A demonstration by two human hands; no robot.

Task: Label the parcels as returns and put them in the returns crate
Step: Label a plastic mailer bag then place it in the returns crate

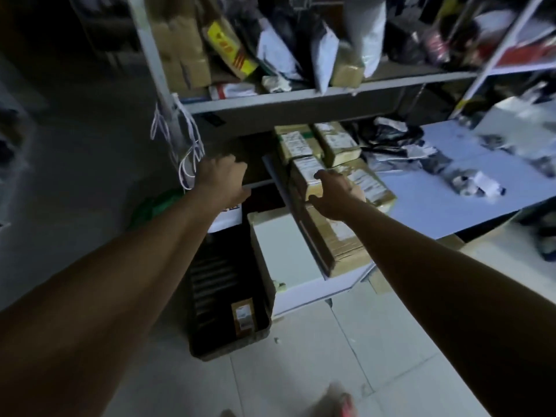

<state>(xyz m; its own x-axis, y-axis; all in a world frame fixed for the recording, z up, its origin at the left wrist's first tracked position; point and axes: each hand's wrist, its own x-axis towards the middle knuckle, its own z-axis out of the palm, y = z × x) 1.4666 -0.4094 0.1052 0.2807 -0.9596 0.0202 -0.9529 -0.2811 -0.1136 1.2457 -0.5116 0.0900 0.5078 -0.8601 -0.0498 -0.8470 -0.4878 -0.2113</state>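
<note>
1. Spread wide over the top parcel point(307, 173) of a stack, right hand point(335, 192): thumb down the near side, fingers over the far edge, touching the cardboard but not yet closed on it, as far as could be told.
2. Rested left hand point(224, 179) on the edge of the low shelf point(258, 184), fingers curled; whether holding anything could not be told from the blurred view.
3. Found the parcels clustered at the corner of the pale blue table point(436, 203): small taped cardboard boxes with white shipping labels, two more behind point(337, 139), one lower and larger point(334, 236).
4. Spotted the dark returns crate point(216, 299) on the floor below, just beside a white box point(285, 251), with one small labelled parcel point(243, 317) already lying in its near corner.
5. Judged the top parcel stiff and light: compact corrugated board, tape-wrapped, liable to be a little slick where tape covers it.
6. Judged the best hold to be across the short sides, palm on top, thumb and fingers pinching opposing walls, clear of the white label so a returns sticker could go on flat.
7. Judged the stack beneath liable to shift if the top box were dragged rather than lifted straight up.
</note>
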